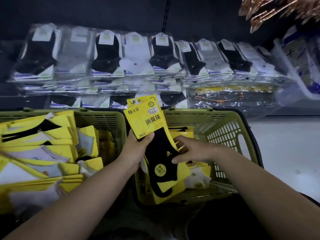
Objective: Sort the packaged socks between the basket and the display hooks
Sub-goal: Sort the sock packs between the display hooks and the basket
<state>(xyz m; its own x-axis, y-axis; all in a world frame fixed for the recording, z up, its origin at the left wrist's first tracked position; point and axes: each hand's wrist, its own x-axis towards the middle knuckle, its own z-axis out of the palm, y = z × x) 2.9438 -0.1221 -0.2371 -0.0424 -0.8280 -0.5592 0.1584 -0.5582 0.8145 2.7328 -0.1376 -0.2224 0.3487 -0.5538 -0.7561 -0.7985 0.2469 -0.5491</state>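
A person's left hand grips a sheaf of packaged socks, black socks on yellow card backings. The thumb is clamped across the front at the card's lower edge and the fingers are wrapped behind. The right hand, just beside it, pinches the sheaf's right edge, thumb on the black fabric. The sheaf stands tilted over the green basket, which lies beneath and beyond both hands and holds more yellow packs. A second basket, to the left of the left hand, is heaped with the same cards. Farther ahead of the hands, clear-wrapped socks hang in rows on the display. The packs look light and flat. The card seems stiff enough to keep its shape but liable to crease, and the fabric soft under the fingers. Stacked cards may slide on one another, so a firm pinch across the card, leaving its top end free for hanging, appears the safest hold.
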